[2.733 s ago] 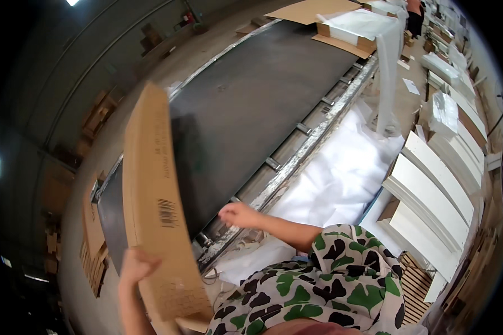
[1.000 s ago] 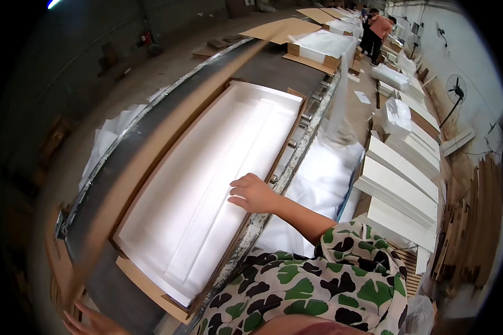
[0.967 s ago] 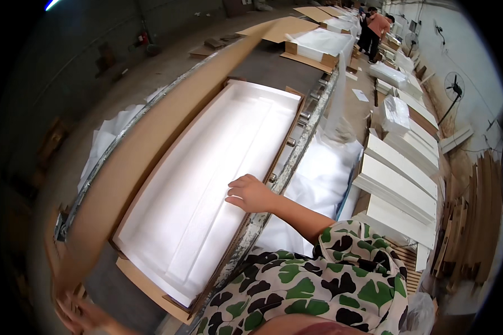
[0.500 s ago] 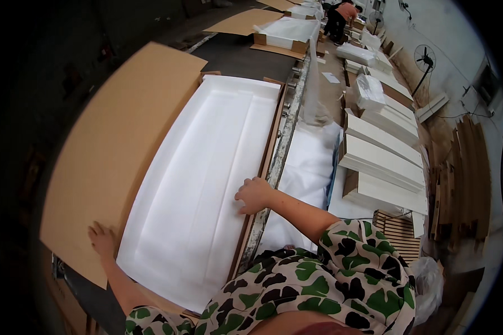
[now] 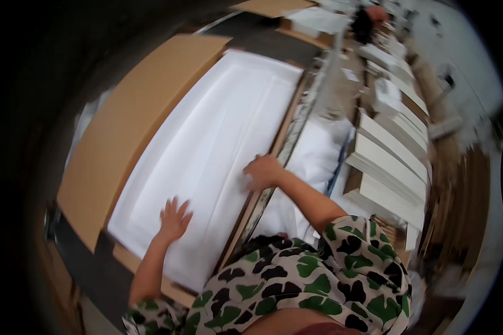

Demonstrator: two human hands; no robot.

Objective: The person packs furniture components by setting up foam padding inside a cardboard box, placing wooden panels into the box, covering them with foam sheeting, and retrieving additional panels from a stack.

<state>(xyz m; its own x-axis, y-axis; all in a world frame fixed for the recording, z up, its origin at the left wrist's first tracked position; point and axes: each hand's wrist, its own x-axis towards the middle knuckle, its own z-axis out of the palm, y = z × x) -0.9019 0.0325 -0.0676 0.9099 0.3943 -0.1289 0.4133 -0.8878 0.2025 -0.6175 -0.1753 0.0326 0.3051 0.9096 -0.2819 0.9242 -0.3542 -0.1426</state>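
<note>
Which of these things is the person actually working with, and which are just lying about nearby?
In use:
- left hand, flat on the white panel
- right hand, at the panel's right edge
- open cardboard flap beside the panel

Lying about:
- stacked white boards on the right
- white wrapping sheet
- cartons farther along

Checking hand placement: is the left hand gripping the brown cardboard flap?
No, the left hand lies flat with fingers spread on the white panel, apart from the cardboard flap.

One white panel (image 5: 207,162), one cardboard flap (image 5: 134,128), two hands: left (image 5: 174,219), right (image 5: 262,172)
</note>
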